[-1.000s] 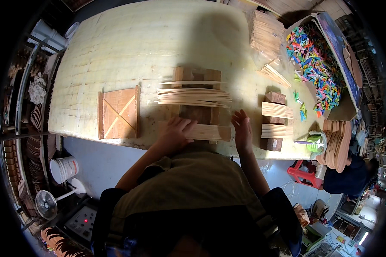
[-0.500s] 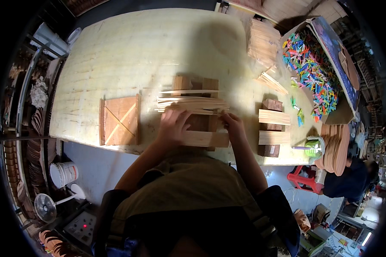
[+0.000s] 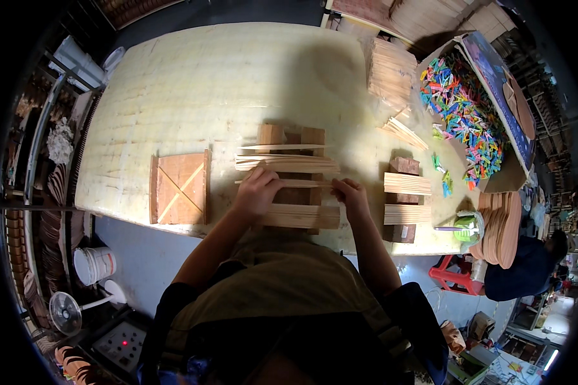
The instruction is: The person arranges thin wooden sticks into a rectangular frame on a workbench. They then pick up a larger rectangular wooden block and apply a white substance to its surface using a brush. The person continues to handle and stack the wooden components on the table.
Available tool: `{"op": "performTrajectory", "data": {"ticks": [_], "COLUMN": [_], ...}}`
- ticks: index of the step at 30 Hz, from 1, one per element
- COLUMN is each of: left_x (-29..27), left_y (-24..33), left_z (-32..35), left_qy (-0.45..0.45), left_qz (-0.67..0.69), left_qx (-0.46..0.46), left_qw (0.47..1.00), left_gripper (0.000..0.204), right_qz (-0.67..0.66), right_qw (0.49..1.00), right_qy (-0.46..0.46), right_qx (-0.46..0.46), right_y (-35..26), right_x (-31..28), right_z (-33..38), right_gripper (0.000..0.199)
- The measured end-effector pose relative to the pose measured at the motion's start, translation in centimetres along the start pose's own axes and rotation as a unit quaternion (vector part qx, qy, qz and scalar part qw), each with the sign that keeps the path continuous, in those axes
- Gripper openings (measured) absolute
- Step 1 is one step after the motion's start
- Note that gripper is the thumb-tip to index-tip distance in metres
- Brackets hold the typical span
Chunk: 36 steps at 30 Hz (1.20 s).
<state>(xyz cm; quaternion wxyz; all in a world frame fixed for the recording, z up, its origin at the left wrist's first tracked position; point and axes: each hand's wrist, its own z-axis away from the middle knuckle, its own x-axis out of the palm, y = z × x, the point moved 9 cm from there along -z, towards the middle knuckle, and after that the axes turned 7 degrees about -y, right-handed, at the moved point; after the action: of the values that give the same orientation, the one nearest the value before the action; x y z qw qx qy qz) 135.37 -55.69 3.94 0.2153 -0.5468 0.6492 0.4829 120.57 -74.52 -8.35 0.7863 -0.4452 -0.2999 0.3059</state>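
One head-worn fisheye view looks steeply down from close above onto the workbench, edges bending.

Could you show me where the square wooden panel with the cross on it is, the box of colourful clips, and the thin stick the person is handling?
Square wooden panel (image 3: 178, 187): head view, middle of its crossed face.
Box of colourful clips (image 3: 494, 61): head view, its raised far flap.
Thin stick (image 3: 302, 183): head view, bare stretch between the two hands.

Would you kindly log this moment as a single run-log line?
left hand on thin wooden slat | right hand at slat's other end | slat bundle just beyond | square wooden panel to left | workbench
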Motion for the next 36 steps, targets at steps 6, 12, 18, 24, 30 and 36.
{"op": "performTrajectory", "data": {"ticks": [6, 12, 18, 24, 30, 36], "left_x": [0.0, 0.3, 0.7, -0.2, 0.4, 0.1], "left_y": [-0.4, -0.6, -1.0, -0.3, -0.6, -0.3], "left_z": [0.4, 0.3, 0.8, 0.7, 1.0, 0.7], "left_qy": [-0.003, -0.024, -0.052, -0.023, -0.034, -0.017], "left_qz": [0.004, 0.010, 0.018, 0.001, 0.006, -0.016], "left_qx": [-0.025, -0.028, -0.036, -0.040, -0.026, -0.035], "left_qw": [1.000, 0.999, 0.998, 0.999, 0.999, 0.999], "left_gripper": [0.014, 0.019, 0.024, 0.023, 0.021, 0.024], "right_qz": [0.011, 0.052, -0.062, -0.021, 0.004, -0.003], "right_qw": [1.000, 0.998, 0.998, 0.999, 1.000, 0.999], "right_qy": [-0.009, -0.038, 0.019, 0.045, 0.016, 0.008], "right_qx": [-0.020, 0.019, 0.009, 0.005, 0.017, 0.033], "right_y": [0.0, 0.1, -0.1, -0.1, -0.2, 0.3], "right_x": [-0.1, 0.4, 0.5, -0.2, -0.3, -0.4], "right_z": [-0.1, -0.1, -1.0, -0.9, -0.4, -0.3], "right_gripper": [0.022, 0.025, 0.026, 0.026, 0.029, 0.026]}}
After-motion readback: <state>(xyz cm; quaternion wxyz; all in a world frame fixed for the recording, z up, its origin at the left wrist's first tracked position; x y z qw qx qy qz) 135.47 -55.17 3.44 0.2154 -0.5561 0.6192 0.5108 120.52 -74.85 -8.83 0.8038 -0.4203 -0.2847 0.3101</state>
